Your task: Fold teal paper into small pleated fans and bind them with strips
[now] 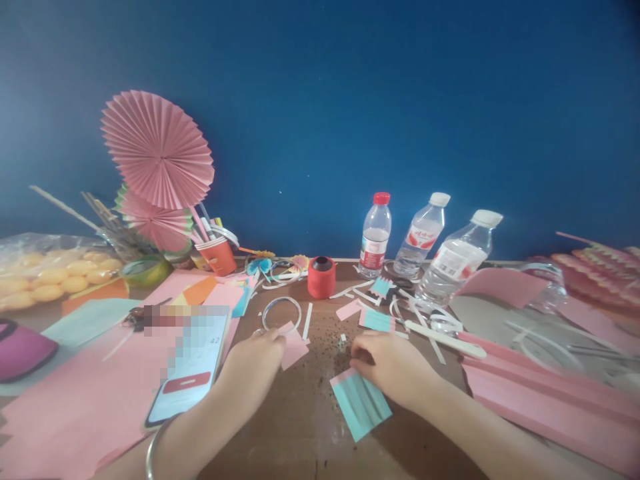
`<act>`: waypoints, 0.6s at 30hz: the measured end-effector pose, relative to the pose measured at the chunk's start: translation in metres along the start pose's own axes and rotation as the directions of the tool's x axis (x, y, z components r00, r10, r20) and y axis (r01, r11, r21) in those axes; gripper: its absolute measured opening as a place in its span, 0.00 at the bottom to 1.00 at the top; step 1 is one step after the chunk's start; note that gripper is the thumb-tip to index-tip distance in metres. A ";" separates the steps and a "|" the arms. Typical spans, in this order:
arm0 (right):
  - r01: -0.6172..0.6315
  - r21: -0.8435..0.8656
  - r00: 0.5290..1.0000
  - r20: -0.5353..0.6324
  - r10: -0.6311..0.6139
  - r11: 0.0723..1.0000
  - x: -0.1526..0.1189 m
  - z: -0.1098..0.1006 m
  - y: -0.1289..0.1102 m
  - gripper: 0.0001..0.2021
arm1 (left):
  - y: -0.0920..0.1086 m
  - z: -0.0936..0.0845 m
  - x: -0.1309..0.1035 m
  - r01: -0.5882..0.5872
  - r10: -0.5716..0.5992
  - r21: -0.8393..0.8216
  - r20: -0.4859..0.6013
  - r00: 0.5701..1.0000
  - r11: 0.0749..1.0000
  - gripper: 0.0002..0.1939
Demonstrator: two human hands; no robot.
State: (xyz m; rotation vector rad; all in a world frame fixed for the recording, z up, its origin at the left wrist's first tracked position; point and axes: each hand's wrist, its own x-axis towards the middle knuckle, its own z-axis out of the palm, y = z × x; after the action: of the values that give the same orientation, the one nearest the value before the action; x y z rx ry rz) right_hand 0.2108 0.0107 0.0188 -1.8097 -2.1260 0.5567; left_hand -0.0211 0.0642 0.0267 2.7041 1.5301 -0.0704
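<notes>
My left hand [259,363] rests low over the table with its fingers closed at the edge of a small pink paper square [294,348]. Just beyond those fingers stands a clear tape ring [282,313]. Fingers curled, my right hand [385,363] grips the upper edge of a turquoise pleated paper with a pink border [361,403]. Its fingertips are partly hidden. Another turquoise and pink folded piece [377,320] lies past the right hand, beside a pink scrap [349,309].
A red spool [321,277] stands at the back centre, with water bottles [376,240] to its right. Paper strips [307,321] and dark crumbs litter the table [295,433]. At left are a phone [187,383], pink sheets [90,393] and an orange cup [217,256] near pink paper fans [159,150].
</notes>
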 end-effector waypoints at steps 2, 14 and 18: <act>-0.016 -0.004 1.000 -0.013 0.016 1.000 0.000 -0.002 0.001 0.06 | -0.003 0.006 0.000 0.012 -0.012 0.026 -0.029 1.000 1.000 0.19; -0.254 -0.087 0.956 -0.172 0.237 0.963 0.003 -0.054 0.030 0.09 | 0.029 -0.020 -0.021 0.016 0.128 -0.673 0.164 0.978 0.740 0.08; -0.266 -0.085 0.951 -0.188 0.247 0.960 0.001 -0.058 0.026 0.09 | 0.026 -0.005 -0.015 -0.026 0.101 -0.484 0.129 0.987 0.875 0.08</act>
State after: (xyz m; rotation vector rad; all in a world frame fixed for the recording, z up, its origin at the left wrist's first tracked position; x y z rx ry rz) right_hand 0.2599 0.0210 0.0575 -2.1288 -1.8502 0.3272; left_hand -0.0062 0.0384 0.0329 2.2905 1.2151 0.0958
